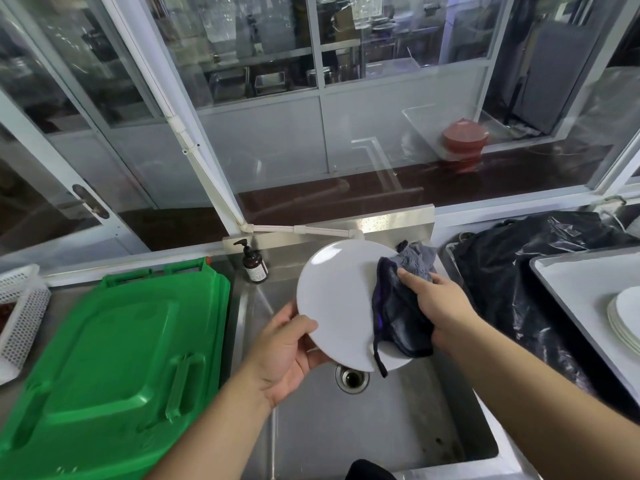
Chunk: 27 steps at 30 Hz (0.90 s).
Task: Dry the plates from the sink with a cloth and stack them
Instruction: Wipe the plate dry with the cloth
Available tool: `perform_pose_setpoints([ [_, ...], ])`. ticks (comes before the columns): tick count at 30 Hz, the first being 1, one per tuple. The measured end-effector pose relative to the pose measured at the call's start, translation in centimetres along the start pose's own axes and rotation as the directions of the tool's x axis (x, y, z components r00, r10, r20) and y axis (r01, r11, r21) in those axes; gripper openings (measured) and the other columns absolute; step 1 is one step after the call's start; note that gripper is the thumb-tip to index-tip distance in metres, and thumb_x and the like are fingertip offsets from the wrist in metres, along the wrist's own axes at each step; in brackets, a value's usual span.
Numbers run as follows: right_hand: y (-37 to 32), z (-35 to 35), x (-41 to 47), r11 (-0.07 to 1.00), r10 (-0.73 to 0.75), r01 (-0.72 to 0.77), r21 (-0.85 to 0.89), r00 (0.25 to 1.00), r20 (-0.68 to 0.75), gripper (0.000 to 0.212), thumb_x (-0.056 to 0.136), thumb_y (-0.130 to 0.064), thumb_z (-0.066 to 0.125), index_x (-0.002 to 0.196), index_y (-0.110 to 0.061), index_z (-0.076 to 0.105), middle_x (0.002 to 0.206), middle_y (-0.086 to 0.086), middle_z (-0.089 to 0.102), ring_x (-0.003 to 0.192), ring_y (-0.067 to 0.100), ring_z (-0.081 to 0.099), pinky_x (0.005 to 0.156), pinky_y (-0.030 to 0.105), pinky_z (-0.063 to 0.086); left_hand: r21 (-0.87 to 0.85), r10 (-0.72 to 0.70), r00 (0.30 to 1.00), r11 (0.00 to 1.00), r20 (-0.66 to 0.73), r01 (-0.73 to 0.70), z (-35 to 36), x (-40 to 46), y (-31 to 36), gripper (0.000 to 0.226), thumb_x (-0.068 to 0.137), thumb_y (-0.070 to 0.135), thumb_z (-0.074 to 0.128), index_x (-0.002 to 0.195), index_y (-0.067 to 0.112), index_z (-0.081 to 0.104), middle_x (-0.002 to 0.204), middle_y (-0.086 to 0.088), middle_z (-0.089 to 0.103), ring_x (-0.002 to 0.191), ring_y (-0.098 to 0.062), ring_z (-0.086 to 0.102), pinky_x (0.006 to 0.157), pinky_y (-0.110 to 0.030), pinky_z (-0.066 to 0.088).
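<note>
Left hand (287,355) pinches round white plate (336,303) rim; right hand (440,306) presses dark microfibre cloth (398,306) against it. Wet rim: your pinch may slip, dropping plate into steel sink (398,427).

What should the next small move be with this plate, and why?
Probably sweep the cloth leftward across the plate. The right hand presses the cloth only on the plate's right side, while the left hand grips the lower left rim above the sink. The bare face looks unwiped, so stacking it on the plates at right seems premature.
</note>
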State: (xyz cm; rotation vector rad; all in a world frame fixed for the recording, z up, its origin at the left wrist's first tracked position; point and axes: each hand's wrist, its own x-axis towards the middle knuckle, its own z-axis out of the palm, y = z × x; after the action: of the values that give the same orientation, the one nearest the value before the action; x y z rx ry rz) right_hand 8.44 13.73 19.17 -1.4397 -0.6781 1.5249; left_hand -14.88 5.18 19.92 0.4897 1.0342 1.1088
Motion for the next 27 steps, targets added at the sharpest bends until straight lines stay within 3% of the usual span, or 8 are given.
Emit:
perform_pose_setpoints([
  [4,1.6,0.1,-0.3,0.995,0.020,-0.011,0.104,0.996,-0.082,0.010,0.094,-0.028,0.080,0.095,-0.019,0.077,0.079,0.003,0.081,0.067,0.021,0.079,0.048,0.028,0.060,-0.076,0.014,1.000,0.997,0.007,-0.014,0.6,-0.3,-0.8,0.053,0.084,-0.004,0.058,0.134,0.014,0.064,0.124,-0.022,0.073,0.100,-0.036,0.075,0.073,-0.046,0.064],
  [9,4.8,1.6,-1.2,0.954,0.132,-0.082,0.289,0.979,-0.158,0.016,0.097,-0.036,0.076,0.099,-0.023,0.069,0.096,0.004,0.080,0.089,0.030,0.078,0.084,0.043,0.063,-0.166,0.118,0.992,0.978,-0.051,-0.125,3.2,-0.4,-3.3,0.058,0.084,-0.009,0.065,0.134,0.019,0.066,0.127,-0.019,0.072,0.112,-0.036,0.072,0.081,-0.049,0.063],
  [11,5.3,1.6,-1.3,0.934,0.170,-0.119,0.336,0.977,-0.126,0.019,0.099,-0.035,0.073,0.109,-0.019,0.069,0.098,0.006,0.081,0.088,0.028,0.079,0.076,0.040,0.063,-0.151,0.124,0.991,0.980,-0.039,-0.129,3.3,-0.4,-3.6,0.056,0.082,-0.005,0.068,0.130,0.023,0.068,0.127,-0.018,0.073,0.116,-0.039,0.070,0.084,-0.052,0.062],
  [16,2.6,-0.2,-0.6,0.981,0.109,-0.109,0.160,0.994,0.010,0.015,0.100,-0.023,0.074,0.108,-0.012,0.073,0.090,0.009,0.082,0.077,0.026,0.081,0.055,0.033,0.063,-0.021,0.008,1.000,1.000,0.018,-0.007,1.2,-0.4,-0.8,0.055,0.082,0.018,0.070,0.135,0.026,0.060,0.122,-0.016,0.074,0.106,-0.040,0.074,0.080,-0.061,0.062],
  [21,-1.3,-0.7,-0.3,0.999,0.025,-0.020,-0.030,0.986,0.164,0.022,0.096,-0.023,0.078,0.109,-0.005,0.076,0.098,0.017,0.081,0.082,0.031,0.080,0.063,0.036,0.064,-0.002,-0.087,0.991,0.996,0.099,0.088,0.3,-0.6,0.5,0.043,0.082,0.007,0.064,0.124,0.014,0.069,0.126,-0.026,0.071,0.109,-0.045,0.072,0.074,-0.057,0.064],
  [24,-1.6,-0.2,-0.2,1.000,0.000,0.002,-0.024,0.996,0.090,0.020,0.094,-0.025,0.080,0.104,-0.008,0.077,0.093,0.013,0.082,0.079,0.030,0.080,0.066,0.040,0.066,-0.063,-0.056,0.993,0.996,0.107,0.063,1.0,-0.5,0.2,0.031,0.081,0.004,0.064,0.107,0.012,0.080,0.124,-0.026,0.072,0.107,-0.043,0.073,0.074,-0.053,0.064],
  [27,-0.2,0.7,-0.3,0.998,0.018,-0.017,0.062,1.000,-0.020,0.014,0.096,-0.029,0.078,0.099,-0.016,0.075,0.083,0.005,0.082,0.072,0.024,0.080,0.057,0.033,0.064,-0.109,0.008,0.997,0.994,0.076,0.001,1.9,-0.1,-0.7,0.037,0.080,0.003,0.064,0.113,0.012,0.078,0.125,-0.024,0.072,0.108,-0.041,0.073,0.075,-0.052,0.064],
])
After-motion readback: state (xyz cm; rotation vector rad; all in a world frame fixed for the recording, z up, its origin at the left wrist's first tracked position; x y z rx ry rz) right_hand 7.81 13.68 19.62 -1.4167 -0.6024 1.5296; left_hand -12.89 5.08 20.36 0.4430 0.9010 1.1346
